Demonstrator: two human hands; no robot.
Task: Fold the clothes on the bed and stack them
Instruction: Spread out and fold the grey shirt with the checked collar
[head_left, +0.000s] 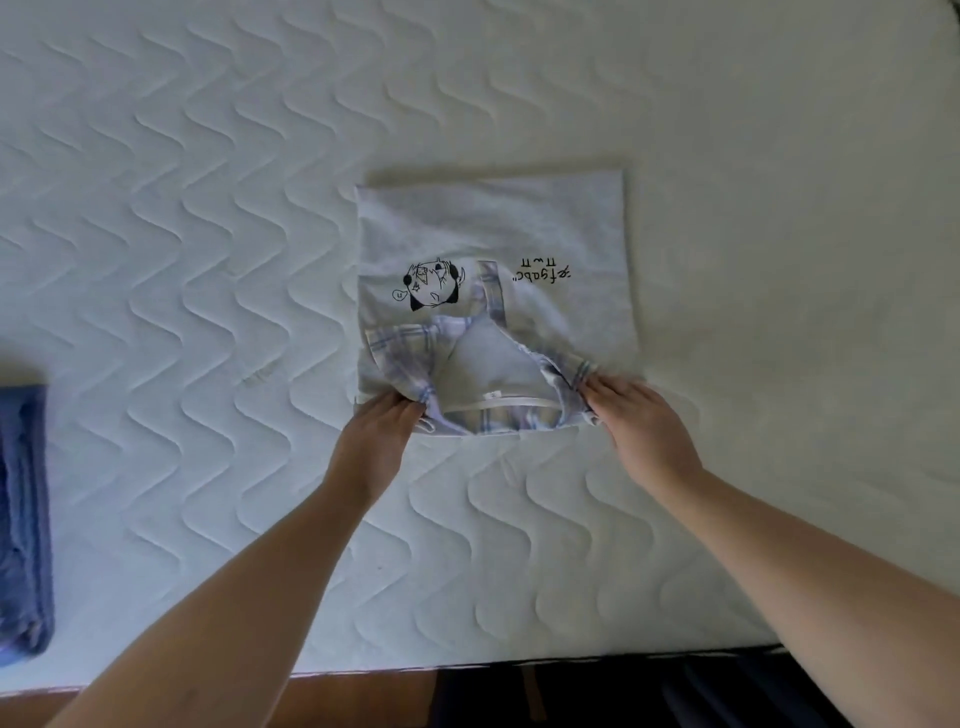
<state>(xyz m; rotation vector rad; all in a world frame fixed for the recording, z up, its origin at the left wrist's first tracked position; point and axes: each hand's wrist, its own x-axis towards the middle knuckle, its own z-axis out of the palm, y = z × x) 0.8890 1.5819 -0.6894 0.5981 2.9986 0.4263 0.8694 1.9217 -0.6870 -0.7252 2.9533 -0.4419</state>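
A light grey shirt (498, 228) with a plaid collar, a black cartoon print and black lettering lies flat on the white quilted bed (208, 234), its sides folded in and its collar end nearest me. My left hand (382, 423) grips the shirt's near left corner by the collar. Over at the near right corner, my right hand (631, 415) grips the fabric beside the collar. Both hands' fingertips are tucked under or into the cloth.
A folded blue garment (23, 519) lies at the left edge of the bed. The bed's near edge (363, 670) runs below my arms, with a wooden floor and dark fabric beyond it.
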